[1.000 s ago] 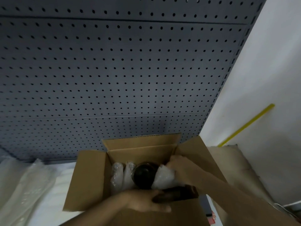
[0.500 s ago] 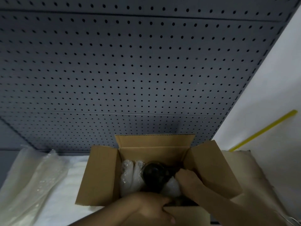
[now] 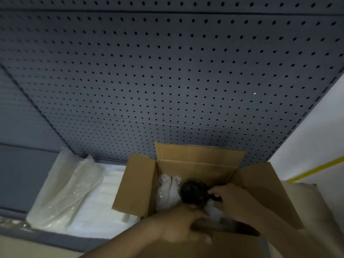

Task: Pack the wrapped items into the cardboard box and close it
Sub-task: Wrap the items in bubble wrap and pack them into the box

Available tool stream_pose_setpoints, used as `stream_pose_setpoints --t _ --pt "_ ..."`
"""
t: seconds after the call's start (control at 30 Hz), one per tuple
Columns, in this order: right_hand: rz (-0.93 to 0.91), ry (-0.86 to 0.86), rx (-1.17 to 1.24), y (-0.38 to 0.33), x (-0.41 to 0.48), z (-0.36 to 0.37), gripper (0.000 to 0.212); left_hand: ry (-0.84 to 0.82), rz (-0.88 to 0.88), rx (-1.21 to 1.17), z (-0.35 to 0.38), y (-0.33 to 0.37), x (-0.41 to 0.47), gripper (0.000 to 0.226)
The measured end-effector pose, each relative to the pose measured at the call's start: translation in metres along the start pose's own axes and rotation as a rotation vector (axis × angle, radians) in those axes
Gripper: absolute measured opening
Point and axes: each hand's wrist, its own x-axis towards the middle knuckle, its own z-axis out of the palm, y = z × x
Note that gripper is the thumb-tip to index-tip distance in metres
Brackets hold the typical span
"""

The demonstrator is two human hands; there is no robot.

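- Reaching into the open cardboard box [image 3: 134, 185], the right hand [image 3: 230, 202] has its fingers closed on the handle of a dark round item [image 3: 193, 191] standing unwrapped inside.
- Left hand [image 3: 183, 228] rests over the box's near edge; its grip cannot be told.
- Bubble-wrapped items [image 3: 167, 192] fill the box's left side, touching the dark item, with more wrap under the right hand.
- No writing is readable.
- Loose bubble wrap [image 3: 68, 189] lies left of the box, before the grey pegboard [image 3: 167, 81].
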Motion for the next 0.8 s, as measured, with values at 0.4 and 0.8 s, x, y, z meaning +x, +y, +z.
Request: stream_pose_setpoints --t 0.4,0.8 --pt "-0.429 0.710 0.272 -0.236 0.000 0.063 0.015 0.728 -0.191 -0.123 -0.104 -0.167 -0.164 0.020" --pt "0.470 0.395 0.586 -0.300 0.161 0.177 0.032 0.564 -0.201 -0.096 -0.131 -0.302 -0.275 0.023"
